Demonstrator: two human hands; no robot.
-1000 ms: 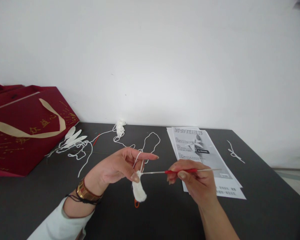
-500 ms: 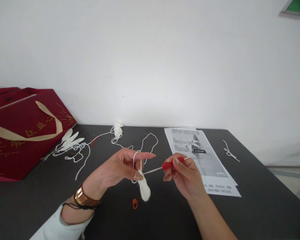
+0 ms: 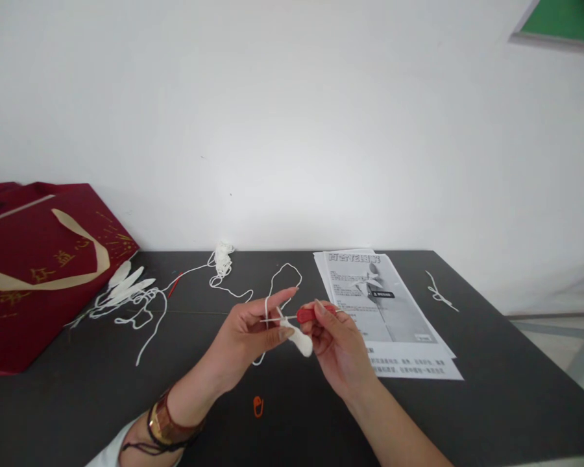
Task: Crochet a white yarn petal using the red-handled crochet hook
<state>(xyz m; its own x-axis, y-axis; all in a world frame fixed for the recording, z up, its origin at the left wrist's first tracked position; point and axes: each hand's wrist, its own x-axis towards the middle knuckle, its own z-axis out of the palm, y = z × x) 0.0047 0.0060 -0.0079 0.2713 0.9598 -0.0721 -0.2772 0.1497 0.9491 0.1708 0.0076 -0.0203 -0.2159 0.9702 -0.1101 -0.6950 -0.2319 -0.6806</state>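
Note:
Pinched between the thumb and fingers of my left hand (image 3: 250, 331) is a small white crocheted piece (image 3: 302, 342), its rounded end hanging toward the right. White yarn (image 3: 267, 308) loops over my left index finger, which points right. My right hand (image 3: 338, 340) grips the red handle of a crochet hook (image 3: 305, 315). The hook's thin metal shaft runs left across the top of the piece, its tip close to the yarn at my left index finger. Whether the hook sits inside a stitch is too small to tell.
An orange stitch marker (image 3: 257, 407) lies on the dark table (image 3: 214, 421). Left are a red gift bag (image 3: 39, 305), white crocheted petals (image 3: 126, 285) and a red stick (image 3: 175, 284). A yarn heap (image 3: 222, 258) rests at the back. Printed sheets (image 3: 409, 318) and a yarn scrap (image 3: 440, 295) lie right.
My right hand has moved left with the crochet hook, whose shaft now reaches past the crocheted piece. The piece has tipped, its rounded end swinging right. The whole view has shifted slightly.

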